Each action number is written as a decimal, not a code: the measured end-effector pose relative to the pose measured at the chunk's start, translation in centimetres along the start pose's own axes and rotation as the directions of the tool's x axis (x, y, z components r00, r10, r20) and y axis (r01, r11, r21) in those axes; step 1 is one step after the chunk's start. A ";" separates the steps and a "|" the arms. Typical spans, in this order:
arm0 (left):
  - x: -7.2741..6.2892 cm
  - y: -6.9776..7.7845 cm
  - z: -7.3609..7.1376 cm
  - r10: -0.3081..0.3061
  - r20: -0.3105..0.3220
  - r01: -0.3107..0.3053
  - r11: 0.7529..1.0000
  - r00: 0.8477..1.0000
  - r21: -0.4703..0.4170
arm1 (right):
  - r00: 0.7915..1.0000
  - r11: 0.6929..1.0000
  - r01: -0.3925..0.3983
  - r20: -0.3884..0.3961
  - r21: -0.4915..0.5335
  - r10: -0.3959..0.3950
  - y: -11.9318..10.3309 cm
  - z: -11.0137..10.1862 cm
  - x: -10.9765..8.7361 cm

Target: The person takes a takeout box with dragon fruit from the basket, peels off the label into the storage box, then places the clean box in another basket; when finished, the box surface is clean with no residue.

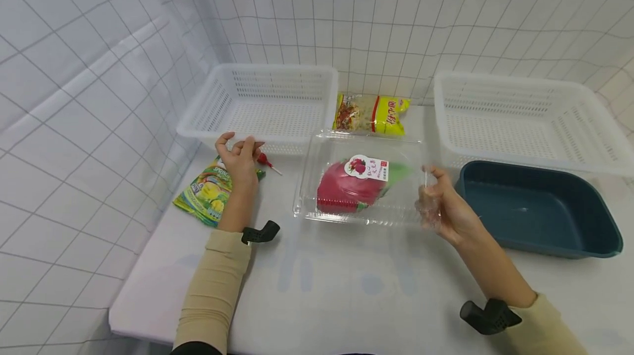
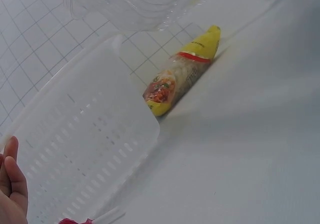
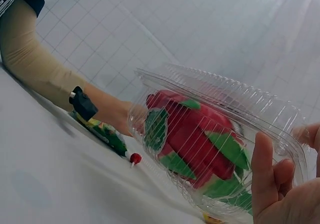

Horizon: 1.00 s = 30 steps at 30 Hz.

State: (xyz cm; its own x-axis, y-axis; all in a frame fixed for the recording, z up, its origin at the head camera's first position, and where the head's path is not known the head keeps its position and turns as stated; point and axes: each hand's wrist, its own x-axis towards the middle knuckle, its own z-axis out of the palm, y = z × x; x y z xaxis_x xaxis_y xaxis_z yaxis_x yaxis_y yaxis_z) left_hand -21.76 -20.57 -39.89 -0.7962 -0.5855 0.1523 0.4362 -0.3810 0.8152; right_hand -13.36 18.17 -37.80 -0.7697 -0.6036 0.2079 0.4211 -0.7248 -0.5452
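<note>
My right hand (image 1: 453,206) grips the right end of a clear plastic clamshell box (image 1: 406,151), which hangs above the table. Inside lies a red and green dragon fruit (image 1: 342,187), under a white label on the lid. In the right wrist view, the fingers (image 3: 262,169) hold the box's edge. At the front rim of the left white basket (image 1: 282,137), my left hand (image 1: 240,165) has its fingertips curled over the edge. Only part of that hand (image 2: 12,184) shows in the left wrist view. Beneath it are a green and yellow packet (image 1: 205,195) and a red lollipop (image 1: 264,160).
Behind the box, a yellow snack bag (image 1: 373,114) lies between the two baskets. A second white basket (image 1: 525,159) stands at the back right, with a dark teal tub (image 1: 540,247) in front of it. White gridded cloth (image 1: 317,14) walls the back and left.
</note>
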 end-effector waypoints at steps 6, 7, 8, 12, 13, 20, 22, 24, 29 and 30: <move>0.1 0.1 0.1 -0.017 0.000 0.017 1.000 1.000 0.020 | 1.000 1.000 -0.005 -0.003 -0.026 0.005 1.2 -1.2 -0.6; 0.1 0.2 0.1 -0.019 -0.002 0.019 0.999 1.000 0.028 | 1.000 0.999 -0.004 -0.009 -0.038 0.004 1.3 -1.4 -0.7; 0.1 0.2 0.1 -0.022 -0.005 0.022 0.999 1.000 0.034 | 1.000 0.999 -0.006 -0.018 -0.051 0.005 1.5 -1.6 -0.7; 0.1 0.3 0.1 -0.026 -0.014 0.026 0.999 1.000 0.042 | 0.999 0.995 -0.005 -0.053 -0.104 -0.001 2.1 -2.4 -0.8; 0.1 0.3 0.0 -0.025 -0.012 0.025 0.999 1.000 0.041 | 0.998 0.994 -0.004 -0.065 -0.113 -0.003 2.2 -2.6 -0.7; 0.1 0.1 0.0 -0.004 0.004 0.004 0.999 1.000 0.038 | 0.976 0.982 -0.040 -0.219 -0.183 -0.001 2.7 -3.7 -0.7; 0.1 0.1 0.0 -0.002 0.004 0.002 1.000 1.000 0.030 | 0.969 0.979 -0.053 -0.247 -0.197 0.003 2.8 -3.9 -0.8; 0.0 0.2 0.1 -0.001 0.002 0.001 1.000 1.000 0.021 | 0.966 0.977 -0.061 -0.258 -0.203 0.007 2.8 -4.0 -0.8; 0.0 0.2 0.1 -0.009 -0.007 0.009 1.000 1.000 0.025 | 0.965 0.975 -0.079 -0.263 -0.206 0.022 2.8 -4.2 -0.9; 0.0 0.2 0.1 -0.012 -0.008 0.013 0.999 1.000 0.029 | 0.964 0.974 -0.086 -0.264 -0.210 0.028 2.8 -4.3 -0.9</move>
State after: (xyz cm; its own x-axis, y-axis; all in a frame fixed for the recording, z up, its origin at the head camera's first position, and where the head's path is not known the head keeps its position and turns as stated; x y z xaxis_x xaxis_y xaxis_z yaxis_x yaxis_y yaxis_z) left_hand -21.69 -20.56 -39.62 -0.7980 -0.5867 0.1376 0.4136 -0.3671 0.8332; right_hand -13.53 18.08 -42.98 -0.8570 -0.5146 -0.0289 0.3753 -0.5847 -0.7192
